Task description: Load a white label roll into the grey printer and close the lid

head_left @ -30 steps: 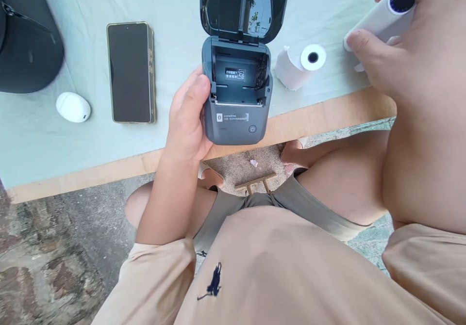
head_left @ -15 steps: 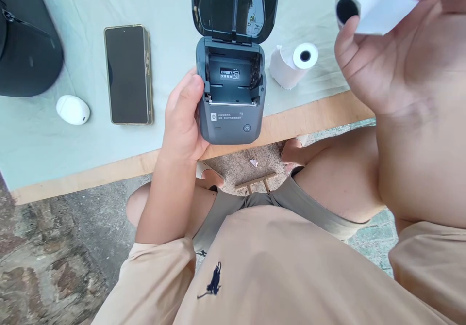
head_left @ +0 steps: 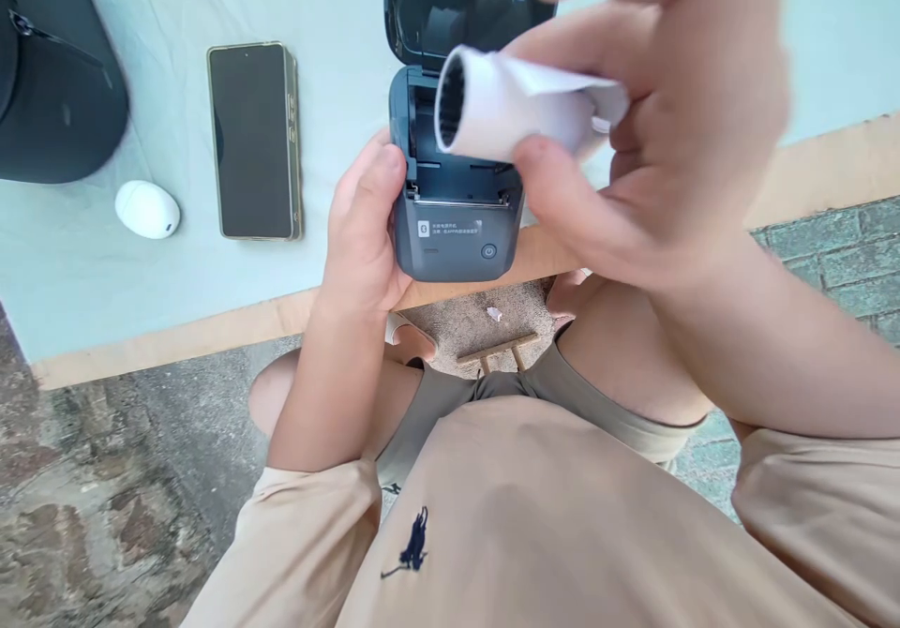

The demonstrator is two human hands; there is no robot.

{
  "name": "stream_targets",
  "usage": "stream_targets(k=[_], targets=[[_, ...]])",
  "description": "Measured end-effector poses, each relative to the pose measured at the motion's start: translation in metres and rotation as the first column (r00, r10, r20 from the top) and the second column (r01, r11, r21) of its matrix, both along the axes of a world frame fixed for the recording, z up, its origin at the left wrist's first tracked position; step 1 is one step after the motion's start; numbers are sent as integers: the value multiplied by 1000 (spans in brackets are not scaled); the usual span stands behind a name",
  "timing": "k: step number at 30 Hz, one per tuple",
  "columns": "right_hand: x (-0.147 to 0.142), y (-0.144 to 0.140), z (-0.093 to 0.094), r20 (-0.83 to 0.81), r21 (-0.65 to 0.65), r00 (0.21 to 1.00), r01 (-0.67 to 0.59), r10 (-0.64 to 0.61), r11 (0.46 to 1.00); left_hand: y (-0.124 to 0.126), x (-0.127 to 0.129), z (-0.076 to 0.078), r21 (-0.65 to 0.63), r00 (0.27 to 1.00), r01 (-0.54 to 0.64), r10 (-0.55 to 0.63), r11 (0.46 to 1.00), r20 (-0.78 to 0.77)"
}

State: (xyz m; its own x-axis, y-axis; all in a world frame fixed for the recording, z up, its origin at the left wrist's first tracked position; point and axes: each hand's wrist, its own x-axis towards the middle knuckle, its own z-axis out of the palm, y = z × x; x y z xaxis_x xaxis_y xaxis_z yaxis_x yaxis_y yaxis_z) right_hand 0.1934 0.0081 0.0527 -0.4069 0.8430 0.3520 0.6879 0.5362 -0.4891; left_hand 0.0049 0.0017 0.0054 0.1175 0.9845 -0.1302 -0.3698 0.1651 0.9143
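Observation:
A small grey printer (head_left: 450, 234) sits at the table's near edge with its black lid (head_left: 436, 9) swung up and its paper bay showing. My left hand (head_left: 366, 225) grips the printer's left side. My right hand (head_left: 653, 141) holds a white paper roll (head_left: 492, 112) sideways just above the open bay, its hollow core facing left and a loose paper flap on top. The hand and roll hide the right part of the bay.
A dark phone (head_left: 253, 141) lies face up left of the printer, with a white oval object (head_left: 147, 209) farther left and a black cap (head_left: 56, 84) at the far left. The table (head_left: 175, 337) has a pale green cover and a wooden edge.
My right hand has carried the paper roll from the far right, up and leftward, to just over the printer's open bay. The second roll on the table is now hidden behind my hand.

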Motion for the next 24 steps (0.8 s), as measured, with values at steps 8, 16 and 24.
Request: stream_targets(k=[8, 16, 24], targets=[[-22, 9, 3, 240, -31, 965, 114, -103, 993, -1, -1, -3, 11, 999, -5, 4, 1000, 52], [-18, 9, -5, 256, 21, 956, 146, -146, 989, -3, 1, -1, 38, 994, 9, -13, 999, 112], [-25, 10, -1, 235, -27, 959, 170, -159, 985, 0, -2, -8, 51, 995, 44, -48, 998, 92]])
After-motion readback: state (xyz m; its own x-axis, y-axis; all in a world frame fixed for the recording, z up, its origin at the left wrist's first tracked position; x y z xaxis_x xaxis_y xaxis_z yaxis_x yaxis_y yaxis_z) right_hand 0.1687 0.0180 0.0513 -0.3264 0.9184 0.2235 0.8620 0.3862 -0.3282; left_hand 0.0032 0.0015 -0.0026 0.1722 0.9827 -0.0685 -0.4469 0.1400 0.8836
